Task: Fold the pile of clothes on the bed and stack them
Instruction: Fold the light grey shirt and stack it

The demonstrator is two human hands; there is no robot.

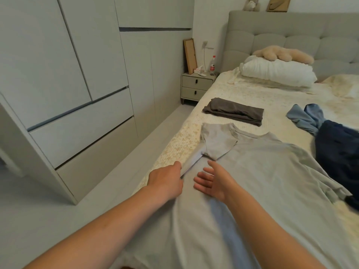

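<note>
The left hand (167, 181) grips the folded edge of a pale grey T-shirt (252, 181), fingers curled under the cloth near the bed's left edge. The right hand (212, 182) is just beside it, palm turned inward with its fingers spread and relaxed, holding nothing; whether it touches the shirt cannot be told. The shirt lies flat on the bed (242, 94), neck pointing toward the headboard (291, 32), with its left sleeve folded in over the chest. Beyond the collar sits a folded dark grey garment (235, 111) (apart from the shirt). To the right, a light blue garment (305, 118) and a navy garment (340, 152) lie crumpled together, the navy one touching the shirt's right edge. A white pillow (277, 71) rests near the headboard with a beige plush toy (281, 54) on top. Left of the bed stands a bedside table (196, 86) carrying a bottle (213, 64), and pale wardrobe doors (68, 74) fill the left wall.
</note>
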